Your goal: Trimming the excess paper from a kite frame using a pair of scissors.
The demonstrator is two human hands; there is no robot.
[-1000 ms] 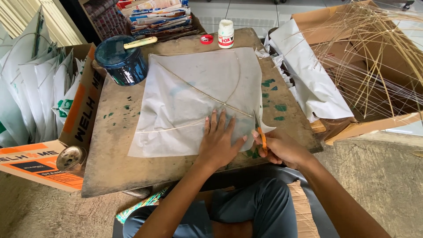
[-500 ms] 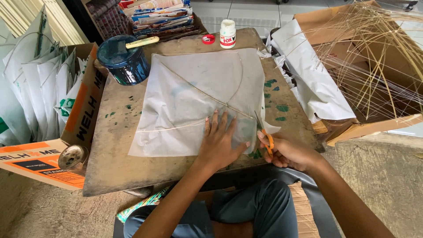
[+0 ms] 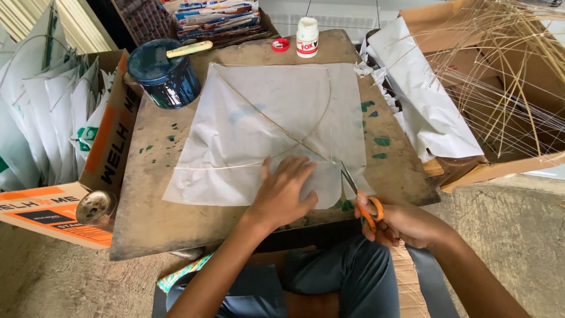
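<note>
I have my left hand pressed flat, fingers spread, on the near edge of the white paper sheet, which lies across the middle of the wooden tabletop with thin bamboo sticks crossing on it. My right hand has its grip closed around the orange-handled scissors, blades only slightly parted and pointing up into the sheet's near right corner, just beside the stick crossing. As I judge it, the risk is the blades straying toward the sticks: the paper is thin and would tear or pucker if my flat hand lets it slide. A cut running too far inward could nick a stick. The blue tin and white glue bottle stand well apart at the far edge, out of harm's way
</note>
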